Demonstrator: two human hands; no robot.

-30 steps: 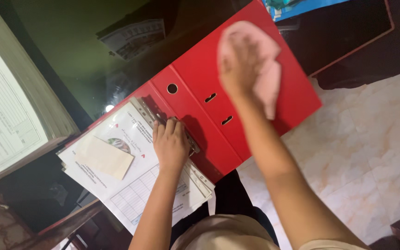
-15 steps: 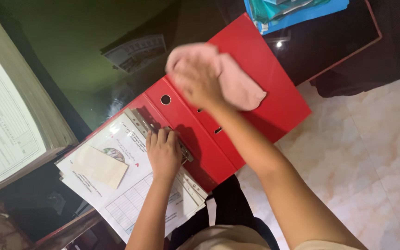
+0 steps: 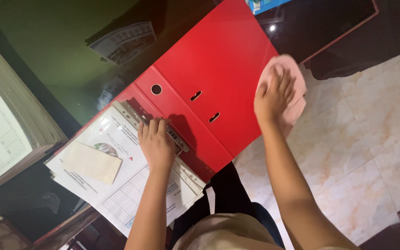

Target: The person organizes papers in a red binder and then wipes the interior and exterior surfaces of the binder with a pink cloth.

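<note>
An open red lever-arch binder (image 3: 214,60) lies on a dark glossy desk, its cover hanging over the desk edge. My right hand (image 3: 271,97) presses a pink cloth (image 3: 295,99) against the cover's right edge. My left hand (image 3: 156,143) rests flat on the metal ring mechanism (image 3: 179,141) and the stack of papers in plastic sleeves (image 3: 130,185) filed on the binder's left side. A small beige paper slip (image 3: 91,162) lies on top of those sheets.
A thick stack of printed pages (image 3: 5,125) sits at the left. A dark green desk surface (image 3: 65,32) reflects a printed sheet. Blue folders (image 3: 260,4) lie at the top. Pale marble floor tiles (image 3: 371,139) spread at the right.
My right hand carried the pink cloth across the red cover, first leftward to the spine, then to the cover's right edge. My left hand has stayed on the ring mechanism.
</note>
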